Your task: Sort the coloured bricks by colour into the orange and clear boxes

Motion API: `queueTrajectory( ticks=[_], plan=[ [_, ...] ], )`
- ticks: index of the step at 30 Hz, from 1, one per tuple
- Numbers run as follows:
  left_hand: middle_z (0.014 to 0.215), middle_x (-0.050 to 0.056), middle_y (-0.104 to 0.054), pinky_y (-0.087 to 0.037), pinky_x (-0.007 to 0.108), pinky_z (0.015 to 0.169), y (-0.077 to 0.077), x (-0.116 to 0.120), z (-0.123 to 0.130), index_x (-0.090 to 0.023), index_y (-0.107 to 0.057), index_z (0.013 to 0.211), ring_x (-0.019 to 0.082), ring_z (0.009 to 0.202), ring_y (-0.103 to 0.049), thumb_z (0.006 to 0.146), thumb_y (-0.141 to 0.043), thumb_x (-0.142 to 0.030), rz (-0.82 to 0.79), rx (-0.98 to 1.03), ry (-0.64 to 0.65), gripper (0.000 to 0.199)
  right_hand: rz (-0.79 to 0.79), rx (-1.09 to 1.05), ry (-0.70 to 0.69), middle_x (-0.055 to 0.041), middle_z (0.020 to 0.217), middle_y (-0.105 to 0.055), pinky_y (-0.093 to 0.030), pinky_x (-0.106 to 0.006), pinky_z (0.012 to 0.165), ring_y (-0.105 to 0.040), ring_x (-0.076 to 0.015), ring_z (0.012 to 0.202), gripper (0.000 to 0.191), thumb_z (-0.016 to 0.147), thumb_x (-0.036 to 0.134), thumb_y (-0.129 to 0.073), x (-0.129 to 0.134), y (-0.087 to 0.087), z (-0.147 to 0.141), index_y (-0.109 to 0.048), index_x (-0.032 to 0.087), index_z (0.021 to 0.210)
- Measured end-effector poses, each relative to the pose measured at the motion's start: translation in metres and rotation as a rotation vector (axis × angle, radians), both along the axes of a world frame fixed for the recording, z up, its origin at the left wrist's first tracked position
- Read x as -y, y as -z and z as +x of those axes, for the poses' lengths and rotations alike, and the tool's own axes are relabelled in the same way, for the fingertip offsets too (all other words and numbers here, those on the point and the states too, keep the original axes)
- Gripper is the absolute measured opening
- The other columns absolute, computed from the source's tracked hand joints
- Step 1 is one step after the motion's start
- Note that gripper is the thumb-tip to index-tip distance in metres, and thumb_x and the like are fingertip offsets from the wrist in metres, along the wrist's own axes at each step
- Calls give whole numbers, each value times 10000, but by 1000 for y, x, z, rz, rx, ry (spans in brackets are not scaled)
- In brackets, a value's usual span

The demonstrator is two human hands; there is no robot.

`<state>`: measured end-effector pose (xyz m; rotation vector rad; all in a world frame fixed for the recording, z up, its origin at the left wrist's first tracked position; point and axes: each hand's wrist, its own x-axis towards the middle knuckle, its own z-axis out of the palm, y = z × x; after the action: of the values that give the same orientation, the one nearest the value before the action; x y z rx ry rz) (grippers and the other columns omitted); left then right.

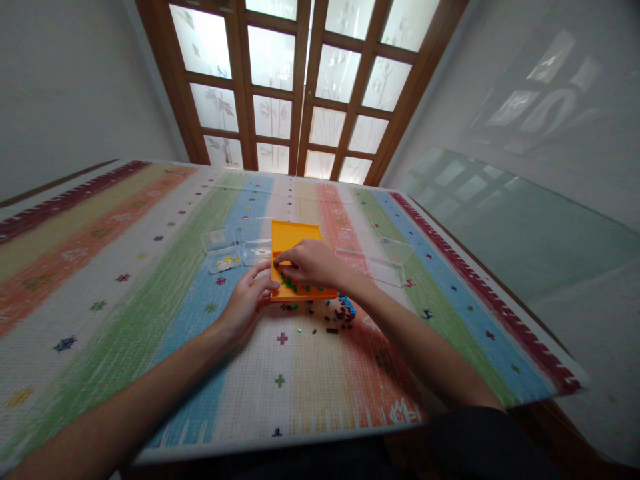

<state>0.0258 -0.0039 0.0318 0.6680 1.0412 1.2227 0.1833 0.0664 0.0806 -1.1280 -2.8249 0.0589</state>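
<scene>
Green pieces (pixel 294 288) apparently beneath right fingers (pixel 289 256)

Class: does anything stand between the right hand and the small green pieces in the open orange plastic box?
Nothing visible does. The bare right hand is over the open orange plastic box, low above the small green plastic pieces. The bare left hand is at the box's left edge, to one side.

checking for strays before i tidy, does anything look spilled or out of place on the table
Small brown pieces and blue pieces lie loose on the tablecloth, by the near side of the orange box, while green pieces sit inside it. They look spilled, though they may be laid there deliberately.
</scene>
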Motion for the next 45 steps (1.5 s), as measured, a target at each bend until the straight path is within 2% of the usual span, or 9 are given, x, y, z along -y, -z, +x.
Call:
queueTrajectory(
  ticks=[9,18,24,31,37,45],
  plan=[
    [786,-12,-749,-520,240,633,6,-2,-1,-187,-670,1118,139,651,-659,561,-774,-154,14,-12,0,567,6,-43,25,-60,884,-777,-269,-292,640,-604,-159,778,263,967,247,-622,1,0,-1,-816,218,1142],
    [804,-4,-758,-517,253,645,7,-2,-3,-187,-666,1121,149,657,-668,556,-780,-167,20,-16,15,577,-10,-14,34,-68,926,-776,-283,-291,649,-590,-165,772,356,937,203,-571,1,-3,-2,-793,219,1216],
    [799,-9,-747,-507,246,643,6,-2,-2,-185,-659,1140,141,659,-652,554,-788,-170,14,-12,10,600,-32,-30,16,-46,862,-754,-272,-286,641,-574,-155,759,294,938,227,-603,0,-1,0,-797,212,1158],
    [788,-5,-731,-492,242,645,6,-2,-2,-181,-676,1124,144,678,-642,559,-798,-159,15,-5,0,579,-34,-26,7,-60,926,-769,-292,-286,661,-599,-167,816,274,963,225,-615,-3,1,-3,-800,219,1165],
    [840,17,-743,-506,271,680,10,-2,-3,-185,-673,1144,166,703,-669,588,-784,-157,24,-16,13,567,-43,-21,-4,-56,867,-766,-289,-289,644,-598,-158,773,236,941,202,-623,-3,-3,-4,-830,202,1056],
    [842,17,-744,-514,275,689,9,-2,-3,-179,-663,1171,158,684,-658,578,-799,-176,26,-26,19,609,9,-2,32,-81,895,-788,-281,-293,630,-619,-165,774,256,953,211,-618,-2,-3,-6,-837,200,1085]
  ],
)
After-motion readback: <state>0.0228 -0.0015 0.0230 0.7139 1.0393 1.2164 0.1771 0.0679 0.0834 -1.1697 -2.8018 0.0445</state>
